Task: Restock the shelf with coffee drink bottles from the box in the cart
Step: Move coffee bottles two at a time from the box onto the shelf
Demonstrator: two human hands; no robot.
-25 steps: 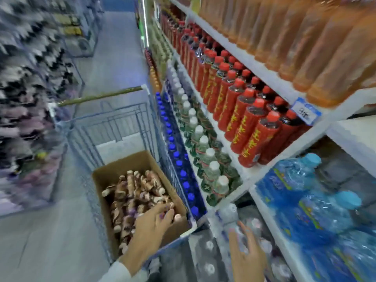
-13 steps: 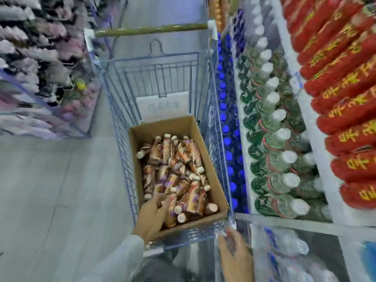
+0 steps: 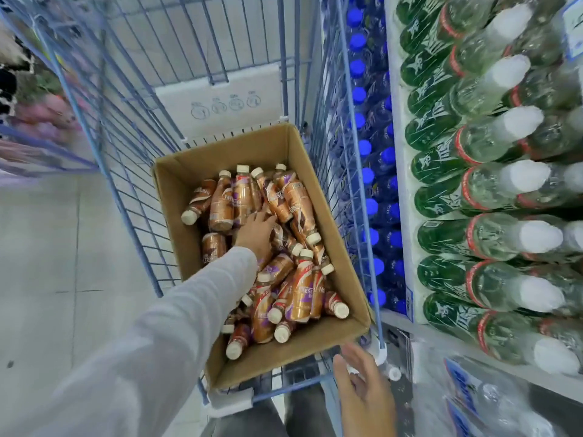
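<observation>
An open cardboard box point(image 3: 293, 353) sits in the blue wire cart point(image 3: 94, 127). It holds several brown and purple coffee drink bottles point(image 3: 301, 298) with cream caps, lying in a loose heap. My left hand point(image 3: 257, 231), in a grey sleeve, reaches into the middle of the box and rests on the bottles with its fingers spread over them. My right hand point(image 3: 366, 392) hovers by the cart's near right corner, fingers straight, holding nothing.
To the right of the cart a shelf carries rows of green-labelled bottles point(image 3: 457, 190) with white caps. Lower down stand blue-capped bottles point(image 3: 366, 149). A white carton point(image 3: 227, 96) lies behind the box in the cart. Grey floor tiles point(image 3: 63, 263) lie on the left.
My view has dropped and closed in on the cart. My left hand moved from the box's near end to its middle. My right hand stayed by the cart's near right corner.
</observation>
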